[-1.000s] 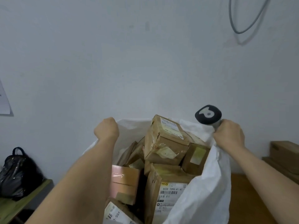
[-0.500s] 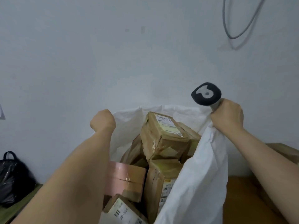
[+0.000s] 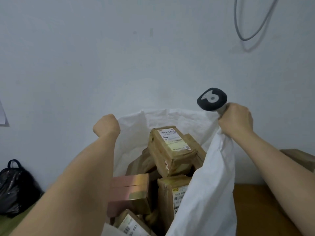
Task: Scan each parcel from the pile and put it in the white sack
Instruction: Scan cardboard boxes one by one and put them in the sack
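Hands (image 3: 106,125) on white sack (image 3: 209,193) rim

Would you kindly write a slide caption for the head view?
Both hands grip the white sack rim, left hand and right hand with scanner, parcels inside.

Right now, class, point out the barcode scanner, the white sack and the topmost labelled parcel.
barcode scanner (image 3: 212,99): head view, on its dark head above the right hand.
white sack (image 3: 213,188): head view, on its near right wall.
topmost labelled parcel (image 3: 171,142): head view, on its shipping label.
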